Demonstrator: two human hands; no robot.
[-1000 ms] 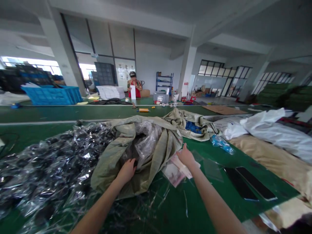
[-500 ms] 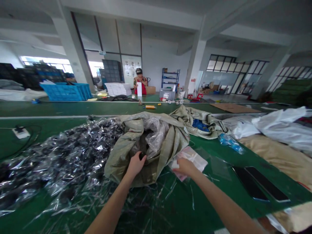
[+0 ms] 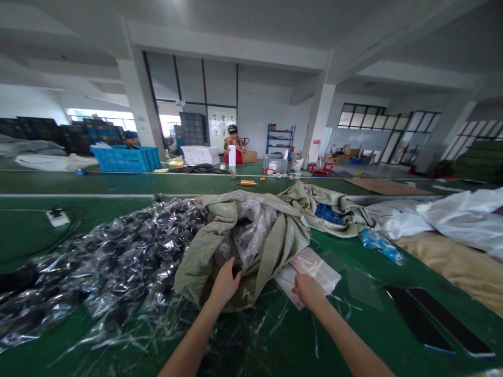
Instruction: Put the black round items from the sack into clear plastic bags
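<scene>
My left hand reaches into the mouth of an olive woven sack lined with clear plastic, its fingers curled on a small dark item inside that I cannot make out. My right hand rests closed on a stack of small clear plastic bags lying on the green table just right of the sack. A big heap of dark parts in shiny clear bags spreads to the left of the sack.
Two dark flat strips lie at the right. A blue-tinted plastic bag, white and tan sacks sit further right. A power strip lies at the left. A person in red works at a far table by blue crates.
The view has shifted, so everything sits further right and lower. My right hand pulled back from the sack's edge onto the stack of clear bags. My left hand stays in the sack's mouth.
</scene>
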